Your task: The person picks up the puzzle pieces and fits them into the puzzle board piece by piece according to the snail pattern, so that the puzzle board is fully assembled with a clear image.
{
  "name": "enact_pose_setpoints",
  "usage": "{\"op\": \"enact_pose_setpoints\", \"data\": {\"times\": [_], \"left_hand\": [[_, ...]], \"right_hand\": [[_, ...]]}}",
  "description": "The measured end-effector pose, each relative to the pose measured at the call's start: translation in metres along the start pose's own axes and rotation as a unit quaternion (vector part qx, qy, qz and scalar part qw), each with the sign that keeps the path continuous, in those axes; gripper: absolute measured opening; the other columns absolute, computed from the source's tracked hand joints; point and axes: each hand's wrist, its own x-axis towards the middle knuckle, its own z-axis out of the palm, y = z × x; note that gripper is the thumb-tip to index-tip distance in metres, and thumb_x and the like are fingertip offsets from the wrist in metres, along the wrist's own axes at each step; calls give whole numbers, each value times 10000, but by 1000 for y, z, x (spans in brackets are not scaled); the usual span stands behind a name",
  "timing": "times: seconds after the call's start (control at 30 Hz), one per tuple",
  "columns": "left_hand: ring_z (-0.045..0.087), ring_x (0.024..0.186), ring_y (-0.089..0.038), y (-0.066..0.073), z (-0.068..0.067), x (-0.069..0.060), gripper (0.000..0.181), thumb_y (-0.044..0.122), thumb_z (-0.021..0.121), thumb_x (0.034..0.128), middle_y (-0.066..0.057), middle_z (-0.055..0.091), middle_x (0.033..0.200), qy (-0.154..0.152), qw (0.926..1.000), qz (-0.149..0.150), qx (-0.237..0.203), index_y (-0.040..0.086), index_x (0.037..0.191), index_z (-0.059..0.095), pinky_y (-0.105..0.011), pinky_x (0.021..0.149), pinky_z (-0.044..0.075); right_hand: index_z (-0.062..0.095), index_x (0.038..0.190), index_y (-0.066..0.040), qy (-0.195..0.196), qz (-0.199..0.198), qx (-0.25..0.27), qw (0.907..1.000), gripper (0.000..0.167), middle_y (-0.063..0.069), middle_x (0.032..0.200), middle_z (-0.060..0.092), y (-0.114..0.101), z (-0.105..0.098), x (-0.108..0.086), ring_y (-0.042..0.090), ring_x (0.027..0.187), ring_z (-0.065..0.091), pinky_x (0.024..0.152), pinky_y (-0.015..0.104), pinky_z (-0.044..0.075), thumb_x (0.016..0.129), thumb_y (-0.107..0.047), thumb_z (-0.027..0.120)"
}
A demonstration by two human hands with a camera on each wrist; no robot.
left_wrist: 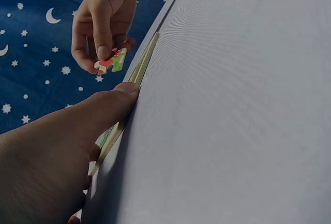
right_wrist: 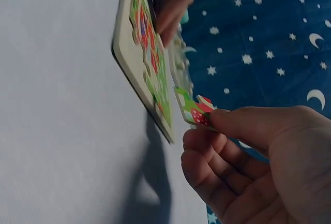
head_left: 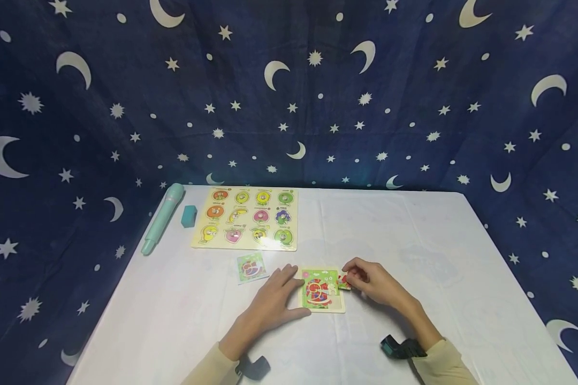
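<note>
A small wooden jigsaw board (head_left: 336,307) with a red and green picture lies on the table, its lower right corner bare of pieces. My right hand (head_left: 379,284) pinches a red and green jigsaw piece (right_wrist: 194,111) between thumb and fingers, just off the board's right edge. In the right wrist view the piece is held above the table, apart from the board. My left hand (head_left: 274,300) lies at the board's left side with its fingers spread. Its thumb (left_wrist: 116,105) touches the near edge of the board in the left wrist view.
A square picture card (head_left: 251,268) lies left of the board. Behind it is a fruit peg puzzle (head_left: 245,243). A teal block (head_left: 189,216) and a mint-green stick (head_left: 162,219) lie at the far left. Dark starry cloth (head_left: 289,107) hangs behind the white table (head_left: 414,235).
</note>
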Motion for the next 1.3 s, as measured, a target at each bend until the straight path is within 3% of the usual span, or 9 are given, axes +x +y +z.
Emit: {"op": "enact_pose_setpoints", "data": {"times": [0.27, 0.8, 1.1, 1.3], "left_hand": [[381, 1488, -262, -1, 0, 1, 682, 649, 691, 826, -81, 475, 1540, -37, 10000, -14, -13, 196, 1330, 618, -393, 1272, 287], [389, 1484, -266, -1, 0, 1, 682, 650, 691, 823, -95, 485, 1532, -15, 10000, -25, -51, 191, 1323, 622, -400, 1272, 289], [387, 1485, -267, 0, 0, 2, 682, 648, 691, 824, -92, 482, 1534, -22, 10000, -41, -46, 190, 1325, 619, -399, 1271, 291], [380, 1489, -269, 0, 0, 1, 689, 647, 695, 822, -90, 470, 1543, -67, 9999, -94, -67, 188, 1330, 616, -399, 1276, 278]], "right_hand": [[658, 1072, -111, -392, -343, 250, 9983, 107, -85, 848, 652, -6, 14, 0, -27, 708, 539, 602, 176, 516, 981, -164, 643], [680, 1048, -131, -773, -423, 209, 9959, 97, -113, 814, 630, -6, 21, -1, -33, 686, 521, 593, 166, 499, 963, -175, 667], [704, 1020, -139, -654, -779, -313, 9943, 118, -119, 858, 583, -10, 25, -1, -49, 725, 487, 612, 146, 482, 909, -163, 734], [736, 1001, -142, -684, -762, -218, 9945, 111, -110, 885, 607, -9, 25, -1, -40, 749, 491, 626, 151, 484, 902, -192, 744]]}}
